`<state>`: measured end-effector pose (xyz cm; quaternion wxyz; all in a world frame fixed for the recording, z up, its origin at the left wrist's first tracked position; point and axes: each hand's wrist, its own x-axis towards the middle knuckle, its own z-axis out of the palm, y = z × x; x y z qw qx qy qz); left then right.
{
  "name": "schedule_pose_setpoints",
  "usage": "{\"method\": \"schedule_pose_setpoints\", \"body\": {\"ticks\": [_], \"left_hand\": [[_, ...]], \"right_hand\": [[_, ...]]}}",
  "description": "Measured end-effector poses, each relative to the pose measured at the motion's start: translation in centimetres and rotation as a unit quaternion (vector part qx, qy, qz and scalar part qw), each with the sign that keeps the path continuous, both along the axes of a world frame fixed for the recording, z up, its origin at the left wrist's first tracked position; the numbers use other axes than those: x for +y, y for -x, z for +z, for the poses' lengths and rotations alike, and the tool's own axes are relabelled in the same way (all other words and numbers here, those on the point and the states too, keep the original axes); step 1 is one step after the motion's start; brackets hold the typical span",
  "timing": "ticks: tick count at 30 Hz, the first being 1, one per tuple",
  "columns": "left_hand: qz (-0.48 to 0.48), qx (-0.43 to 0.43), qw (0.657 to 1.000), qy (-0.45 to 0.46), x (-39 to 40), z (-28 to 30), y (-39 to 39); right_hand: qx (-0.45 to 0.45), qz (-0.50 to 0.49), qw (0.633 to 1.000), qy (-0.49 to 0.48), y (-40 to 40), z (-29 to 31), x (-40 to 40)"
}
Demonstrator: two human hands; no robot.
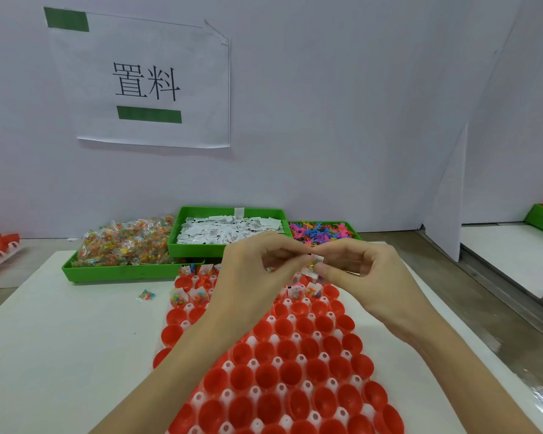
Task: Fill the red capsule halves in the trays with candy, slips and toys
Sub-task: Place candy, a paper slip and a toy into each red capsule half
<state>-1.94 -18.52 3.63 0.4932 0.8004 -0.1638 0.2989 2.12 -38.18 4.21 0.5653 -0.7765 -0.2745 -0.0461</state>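
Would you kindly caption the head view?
Both hands, left and right, pinch a paper slip above the tray of red capsule halves.

Red capsule halves (290,375), lower centre of frame: smooth plastic, glossy, light glinting on the inner curves. White tray (281,388) under them: translucent plastic with a slight sheen. Green trays (123,272), mid frame: opaque plastic, fairly shiny rims. Candy packets (126,242), centre left: clear, crinkled film, glittery. Slips (229,230): thin white printed paper, matt. Toys (320,231), centre right: brightly coloured, plastic by the look; finish too small to judge. In my grip, between my left hand (254,270) and right hand (358,270): a paper slip (317,261) with clear film. Worktop (60,355): white, smooth, matt sheet. Sign (145,83), upper left: matt white paper, green tape.
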Motion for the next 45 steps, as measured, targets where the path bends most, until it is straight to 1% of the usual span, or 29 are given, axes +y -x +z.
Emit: {"method": "schedule_pose_setpoints", "body": {"ticks": [2,4,9,14,17,22,27,36,41,43,45], "left_hand": [[-0.025,0.039,0.999,-0.024,0.0,-0.1,-0.7],[-0.018,0.050,0.996,-0.078,-0.5,0.0,-1.8],[-0.036,0.084,0.982,-0.168,-2.6,-0.1,-4.8],[-0.039,0.061,0.963,-0.261,-4.8,-1.1,-6.7],[-0.034,0.071,0.950,-0.302,-5.5,-1.6,-7.3],[-0.022,0.113,0.945,-0.307,-5.2,-1.8,-7.7],[-0.029,0.162,0.941,-0.294,-4.7,-2.1,-8.0],[-0.018,0.156,0.939,-0.307,-5.0,-2.1,-8.0],[0.002,0.162,0.942,-0.293,-5.0,-2.4,-7.8],[-0.008,0.176,0.937,-0.301,-5.2,-2.4,-7.8],[-0.017,0.183,0.931,-0.314,-5.2,-2.2,-7.9]], "right_hand": [[0.007,-0.007,1.000,0.018,-0.6,-0.2,-0.6],[0.019,-0.016,0.999,0.027,-1.3,-0.6,-1.3],[0.056,-0.067,0.995,0.041,-3.0,-2.4,-2.8],[0.107,-0.098,0.988,0.062,-4.3,-4.3,-3.7],[0.119,-0.113,0.984,0.065,-4.7,-5.0,-3.8],[0.098,-0.128,0.983,0.083,-4.6,-5.5,-3.1],[0.062,-0.149,0.979,0.126,-4.6,-5.5,-2.5],[0.046,-0.172,0.975,0.131,-4.3,-5.4,-2.0],[0.009,-0.153,0.969,0.195,-4.5,-5.2,-2.1],[-0.019,-0.160,0.962,0.222,-4.5,-5.4,-2.0],[-0.025,-0.162,0.959,0.229,-4.6,-5.7,-2.1]]}}
